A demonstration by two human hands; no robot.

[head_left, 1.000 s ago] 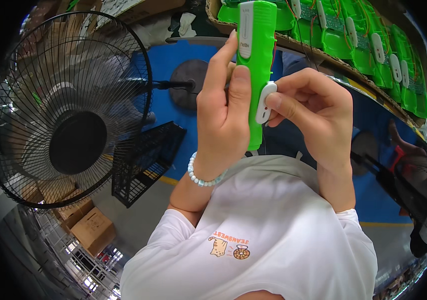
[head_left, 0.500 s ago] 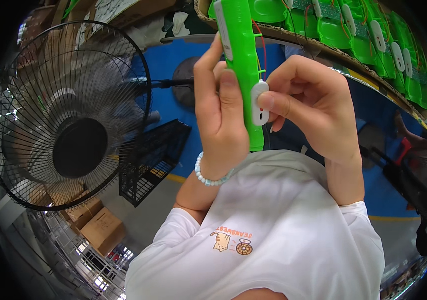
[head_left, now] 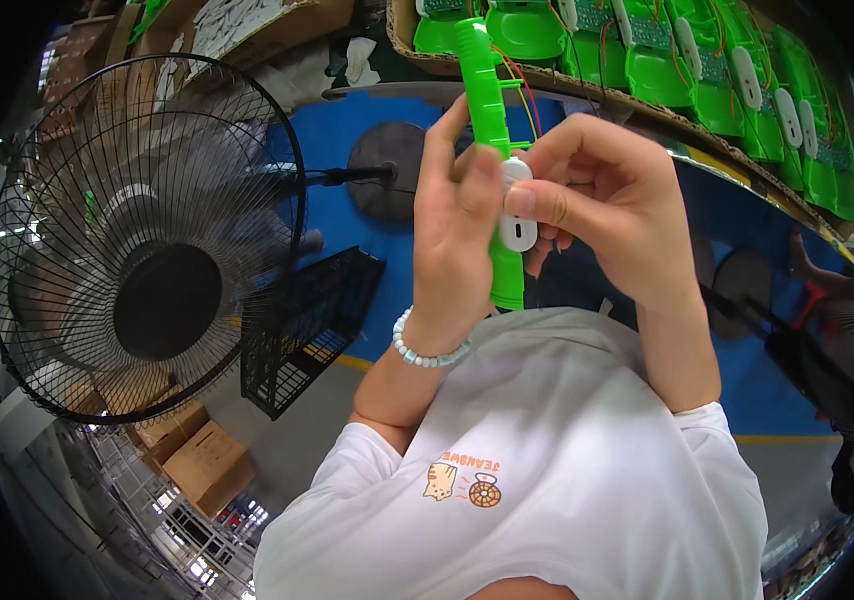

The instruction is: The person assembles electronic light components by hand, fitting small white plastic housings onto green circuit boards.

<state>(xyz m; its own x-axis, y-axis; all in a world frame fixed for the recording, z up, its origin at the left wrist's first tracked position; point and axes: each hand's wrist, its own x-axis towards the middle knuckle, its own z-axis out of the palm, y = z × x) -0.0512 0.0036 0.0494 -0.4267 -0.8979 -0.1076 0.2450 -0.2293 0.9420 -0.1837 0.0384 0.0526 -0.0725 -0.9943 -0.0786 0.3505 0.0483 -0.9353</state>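
Observation:
A bright green plastic housing (head_left: 488,100) stands on edge in front of my chest, its long side running away from me. My left hand (head_left: 452,220) is wrapped round it from the left, the thumb blurred across its face. Between the thumb and fingers of my right hand (head_left: 612,210) is a small white oval cover (head_left: 519,228) with a dark slot in it, held against the housing's right edge. Red and yellow wires (head_left: 531,100) run along that edge above the cover. My right fingertips behind the cover are partly hidden.
At the far right, a cardboard box (head_left: 417,45) holds several green housings (head_left: 662,75) with circuit boards and white covers. A large black fan (head_left: 167,300) stands at the left, beside a black plastic crate (head_left: 312,330). Brown cartons (head_left: 209,465) lie at the lower left.
The green housing has turned more edge-on, and its far end has dropped lower in view. My left hand has shifted slightly right, its thumb moving. My right hand still pinches the white cover.

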